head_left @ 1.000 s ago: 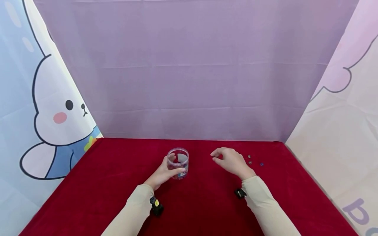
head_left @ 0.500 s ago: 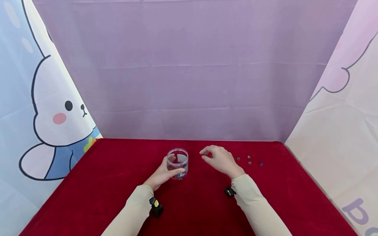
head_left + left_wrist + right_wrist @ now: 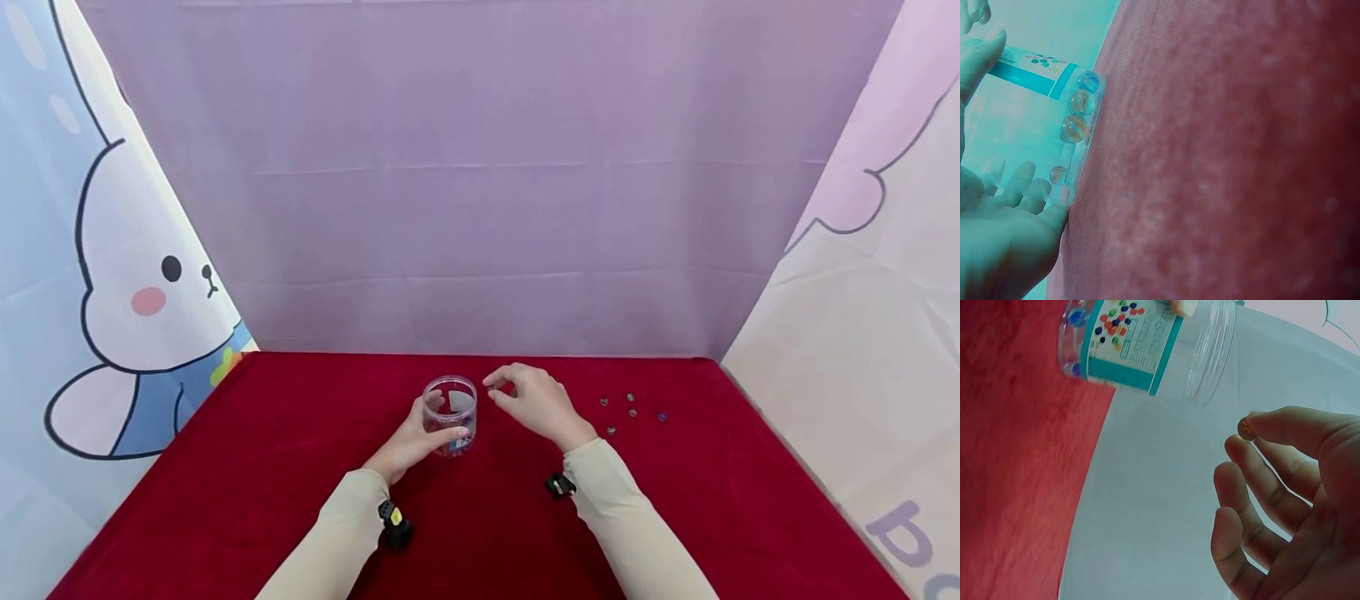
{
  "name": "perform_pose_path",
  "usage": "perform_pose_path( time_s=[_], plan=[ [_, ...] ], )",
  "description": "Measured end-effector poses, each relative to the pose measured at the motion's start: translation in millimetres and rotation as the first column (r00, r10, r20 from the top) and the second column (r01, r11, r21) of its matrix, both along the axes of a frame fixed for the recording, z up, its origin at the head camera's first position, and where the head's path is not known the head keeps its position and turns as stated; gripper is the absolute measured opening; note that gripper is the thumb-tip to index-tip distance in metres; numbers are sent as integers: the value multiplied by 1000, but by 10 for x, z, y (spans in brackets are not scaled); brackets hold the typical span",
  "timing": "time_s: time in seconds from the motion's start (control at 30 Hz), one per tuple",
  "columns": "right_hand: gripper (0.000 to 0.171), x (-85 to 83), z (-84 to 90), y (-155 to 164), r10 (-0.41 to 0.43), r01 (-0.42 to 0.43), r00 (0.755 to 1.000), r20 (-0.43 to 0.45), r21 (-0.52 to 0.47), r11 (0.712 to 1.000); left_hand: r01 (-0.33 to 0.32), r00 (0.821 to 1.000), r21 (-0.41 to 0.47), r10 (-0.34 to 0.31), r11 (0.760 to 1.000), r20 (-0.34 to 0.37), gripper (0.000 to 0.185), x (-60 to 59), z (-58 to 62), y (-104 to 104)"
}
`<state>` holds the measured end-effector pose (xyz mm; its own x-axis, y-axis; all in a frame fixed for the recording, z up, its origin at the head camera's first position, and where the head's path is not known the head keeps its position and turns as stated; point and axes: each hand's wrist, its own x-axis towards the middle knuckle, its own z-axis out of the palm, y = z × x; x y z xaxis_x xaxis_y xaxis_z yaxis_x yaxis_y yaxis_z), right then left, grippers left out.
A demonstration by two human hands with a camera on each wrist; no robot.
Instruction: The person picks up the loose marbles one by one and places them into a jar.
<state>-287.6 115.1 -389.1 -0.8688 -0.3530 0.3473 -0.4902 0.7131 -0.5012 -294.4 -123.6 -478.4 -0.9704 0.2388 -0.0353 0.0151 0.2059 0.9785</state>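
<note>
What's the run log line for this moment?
left hand: holds jar | right hand: pinches marble beside jar rim | loose marbles: on red cloth

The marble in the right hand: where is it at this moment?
The marble is pinched at the right hand's fingertips, just right of the clear jar's open rim, which the left hand grips on the red tablecloth.
</note>
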Motion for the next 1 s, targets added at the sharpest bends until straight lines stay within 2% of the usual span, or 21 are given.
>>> perform_pose_path(
  time_s=[0.23,0.5,0.73,1.0],
  plan=[
    [19,-35,-15,-133,28,-30,999,-36,-39,999,-8,1000,14,7,1000,9,94,-8,13,8],
    [19,-24,-63,-252,56,-57,998,-13,-57,997,-2,1000,8,2,1000,5,96,-7,33,9],
    [19,-26,-120,-325,64,-66,997,-39,-55,996,-2,1000,-7,2,1000,3,95,5,38,11],
    [19,-28,-145,-371,77,-78,997,-25,-75,994,7,1000,-9,-7,1000,-2,97,3,34,9]
  ],
)
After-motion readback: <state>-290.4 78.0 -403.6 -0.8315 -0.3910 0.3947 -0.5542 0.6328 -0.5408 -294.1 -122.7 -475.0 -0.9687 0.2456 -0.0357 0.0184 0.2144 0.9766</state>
